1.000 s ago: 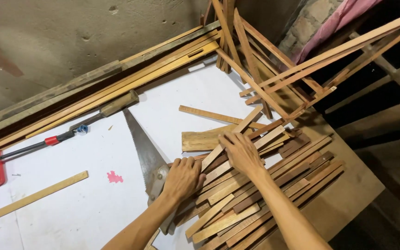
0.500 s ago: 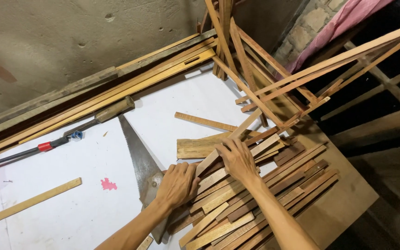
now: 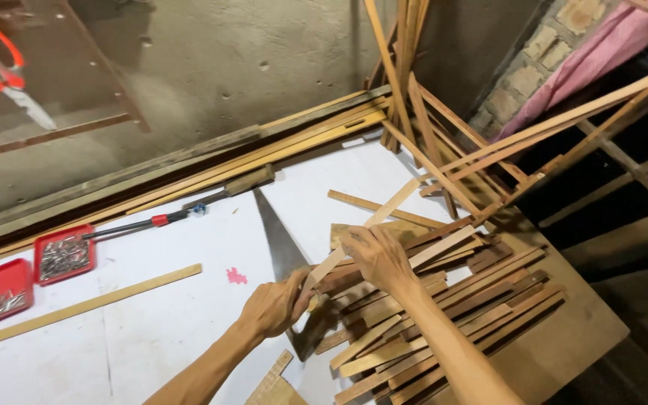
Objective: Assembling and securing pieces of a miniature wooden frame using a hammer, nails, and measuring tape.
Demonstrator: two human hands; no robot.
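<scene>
Backdrop: rough grey concrete wall (image 3: 211,67) behind a white-topped workbench (image 3: 151,337); brick and a pink cloth (image 3: 601,52) at upper right.
Bench edge: long wooden battens (image 3: 264,150) lie stacked along the wall, out of the working area.
Left hand (image 3: 275,304): fingers curled shut round the near end of a pale wooden strip (image 3: 361,229), just above the handle of a handsaw (image 3: 279,240); the hold looks firm, probably to steady that end.
Right hand (image 3: 376,255): pressed palm-down, fingers bent over the same strip further along, clamping it against the pile below.
Strip: runs on a slant from the left hand up and right, across the pile, its far end pointing toward the leaning frame.
Pile (image 3: 451,300): many short slats, dark and light, lying loosely fanned on a brown board (image 3: 586,337) at the bench's right side.
Handsaw: flat on the bench, blade pointing toward the wall, handle partly under the left hand.
Frame (image 3: 444,142): thin sticks joined and propped against the wall corner.
Trays: two red trays (image 3: 65,255) of metal nails at far left, well apart from the hands.
Other: a loose slat (image 3: 91,304) lies alone on the white top; a red-handled tool (image 3: 144,223) rests near the battens.
</scene>
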